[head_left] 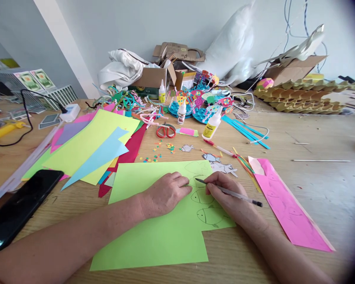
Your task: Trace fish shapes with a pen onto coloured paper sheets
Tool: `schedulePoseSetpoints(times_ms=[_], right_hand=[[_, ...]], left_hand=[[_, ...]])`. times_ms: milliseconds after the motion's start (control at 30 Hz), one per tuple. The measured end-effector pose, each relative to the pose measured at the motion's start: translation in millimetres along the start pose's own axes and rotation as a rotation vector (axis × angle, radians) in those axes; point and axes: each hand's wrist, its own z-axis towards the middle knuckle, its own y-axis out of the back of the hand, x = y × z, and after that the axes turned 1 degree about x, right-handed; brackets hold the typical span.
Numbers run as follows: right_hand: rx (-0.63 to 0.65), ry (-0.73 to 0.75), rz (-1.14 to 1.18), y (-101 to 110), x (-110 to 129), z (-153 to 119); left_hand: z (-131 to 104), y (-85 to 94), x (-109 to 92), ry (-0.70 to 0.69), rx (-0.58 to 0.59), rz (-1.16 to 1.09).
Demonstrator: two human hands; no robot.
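Note:
A sheet of light green paper (154, 244) with a notched lower right corner lies before me. Several fish outlines (210, 215) are drawn in dark ink along its right side. My left hand (167, 193) rests palm down on the sheet, left of the drawings, fingers loosely bent and holding nothing. In my right hand (227, 193) is a clear-barrelled pen (233, 192), pinched near its dark tip, which is at a fish outline by my left fingertips. Cut-out paper fish (211, 157) lie just past the sheet's top right corner.
A pink strip with fish drawings (284, 201) lies right. Coloured paper sheets (91, 142) and a black phone (20, 205) are left. Beyond stand glue bottles (212, 125), red-handled scissors (166, 131), paper dots (154, 157), decorated blue crafts (201, 112) and egg trays (298, 98).

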Motion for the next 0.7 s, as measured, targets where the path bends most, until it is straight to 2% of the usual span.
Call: schedulePoseSetpoints(times_ms=[267,700], right_hand=[[0.028,0.038,-0.056,1.4,2.5,-1.9],[-0.012,0.044,-0.074,3.1,1.8,-1.2]], left_hand=[[0.1,-1.8,0.4,-0.004,-0.020,-0.007],[-0.1,-3.2,1.0,-0.009,-0.026,-0.011]])
